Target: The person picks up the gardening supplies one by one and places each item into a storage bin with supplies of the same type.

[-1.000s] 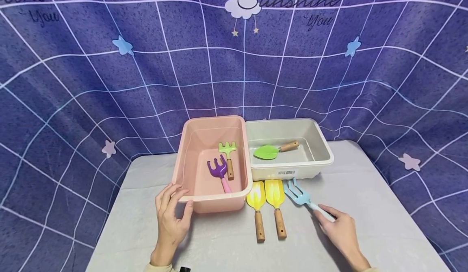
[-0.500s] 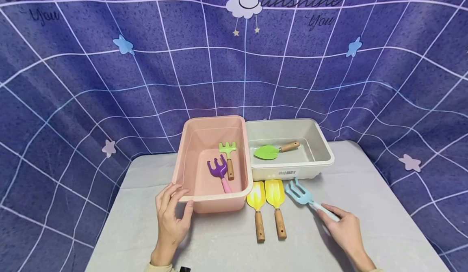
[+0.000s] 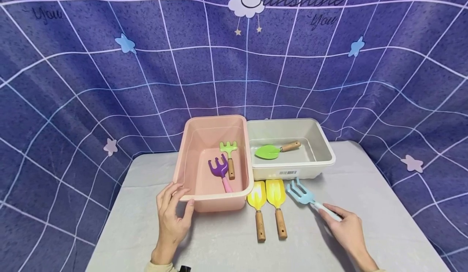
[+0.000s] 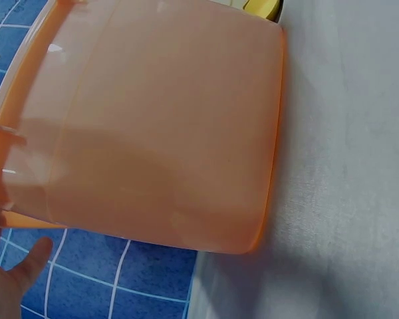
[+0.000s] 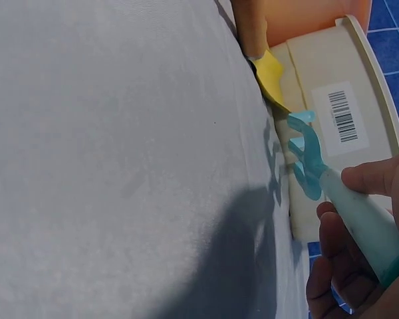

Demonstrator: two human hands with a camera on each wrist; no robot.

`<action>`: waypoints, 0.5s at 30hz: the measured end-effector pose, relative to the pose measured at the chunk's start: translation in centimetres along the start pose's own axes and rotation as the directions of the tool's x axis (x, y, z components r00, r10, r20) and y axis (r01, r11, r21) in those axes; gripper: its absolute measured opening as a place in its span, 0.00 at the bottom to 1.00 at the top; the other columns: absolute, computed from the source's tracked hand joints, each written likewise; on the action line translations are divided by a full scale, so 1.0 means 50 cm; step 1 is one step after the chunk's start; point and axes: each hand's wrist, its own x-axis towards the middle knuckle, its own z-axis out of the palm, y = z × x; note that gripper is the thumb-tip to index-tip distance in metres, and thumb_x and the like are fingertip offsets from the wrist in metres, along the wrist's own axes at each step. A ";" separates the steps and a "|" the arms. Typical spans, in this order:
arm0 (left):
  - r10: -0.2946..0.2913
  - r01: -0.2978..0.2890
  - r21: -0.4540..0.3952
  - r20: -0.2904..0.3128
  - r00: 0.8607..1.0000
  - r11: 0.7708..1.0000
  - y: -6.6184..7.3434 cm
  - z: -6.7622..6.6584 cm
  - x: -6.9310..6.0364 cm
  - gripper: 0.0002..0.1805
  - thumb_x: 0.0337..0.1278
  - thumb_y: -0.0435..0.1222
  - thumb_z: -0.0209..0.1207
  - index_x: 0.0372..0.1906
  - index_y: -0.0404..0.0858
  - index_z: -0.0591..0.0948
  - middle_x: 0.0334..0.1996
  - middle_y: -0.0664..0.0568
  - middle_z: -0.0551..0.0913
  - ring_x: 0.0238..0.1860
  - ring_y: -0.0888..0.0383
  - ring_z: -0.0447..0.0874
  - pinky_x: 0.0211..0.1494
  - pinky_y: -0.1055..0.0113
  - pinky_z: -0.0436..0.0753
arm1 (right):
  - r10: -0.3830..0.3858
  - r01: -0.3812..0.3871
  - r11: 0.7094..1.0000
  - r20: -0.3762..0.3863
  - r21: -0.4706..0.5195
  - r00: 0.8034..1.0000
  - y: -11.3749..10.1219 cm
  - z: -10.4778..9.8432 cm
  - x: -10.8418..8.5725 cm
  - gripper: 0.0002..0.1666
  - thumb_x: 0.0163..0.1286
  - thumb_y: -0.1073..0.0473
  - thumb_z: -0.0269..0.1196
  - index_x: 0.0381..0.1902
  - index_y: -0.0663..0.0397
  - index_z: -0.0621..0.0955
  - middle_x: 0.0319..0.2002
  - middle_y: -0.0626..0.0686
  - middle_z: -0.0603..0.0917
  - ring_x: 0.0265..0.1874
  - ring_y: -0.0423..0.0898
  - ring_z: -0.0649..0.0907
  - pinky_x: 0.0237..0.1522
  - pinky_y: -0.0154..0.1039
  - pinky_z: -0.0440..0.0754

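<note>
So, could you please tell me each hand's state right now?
Left hand: holding the pink bin by its rim.
Right hand: holding the blue fork by its handle.

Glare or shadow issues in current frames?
Head: bright highlights on the yellow scoops; left wrist: soft shadow across the pink bin, which looks orange there; right wrist: large dark shadow on the tablecloth, blue fork reasonably sharp.

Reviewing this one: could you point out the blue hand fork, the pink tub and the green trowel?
Blue hand fork (image 3: 305, 197), head view: where the tines meet the neck.
Pink tub (image 3: 219, 205), head view: its front wall.
Green trowel (image 3: 269, 152), head view: its blade.
</note>
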 end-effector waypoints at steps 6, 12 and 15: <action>0.004 -0.004 -0.002 0.001 1.000 1.000 0.000 0.001 0.000 0.16 0.60 0.38 0.66 0.50 0.34 0.88 0.57 0.38 0.85 0.68 0.33 0.71 0.83 0.62 0.58 | 0.007 -0.007 1.000 0.011 0.016 1.000 -0.002 -0.004 -0.001 0.15 0.59 0.48 0.81 0.43 0.43 0.95 0.43 0.53 0.95 0.43 0.30 0.86 0.41 0.13 0.72; -0.003 0.003 -0.003 0.001 1.000 1.000 0.001 0.001 -0.001 0.16 0.60 0.38 0.67 0.50 0.34 0.88 0.56 0.37 0.85 0.68 0.34 0.71 0.83 0.62 0.58 | -0.004 0.003 0.999 0.014 0.033 1.000 -0.003 -0.008 -0.004 0.14 0.59 0.49 0.81 0.43 0.44 0.95 0.43 0.53 0.95 0.41 0.21 0.82 0.40 0.13 0.72; -0.010 0.010 0.000 0.007 1.000 1.000 0.001 -0.001 0.000 0.16 0.60 0.37 0.67 0.50 0.34 0.88 0.57 0.36 0.84 0.68 0.33 0.71 0.84 0.62 0.57 | -0.011 0.010 0.999 0.019 0.041 1.000 -0.004 -0.011 -0.005 0.14 0.59 0.50 0.81 0.43 0.44 0.95 0.43 0.53 0.95 0.40 0.20 0.81 0.40 0.13 0.72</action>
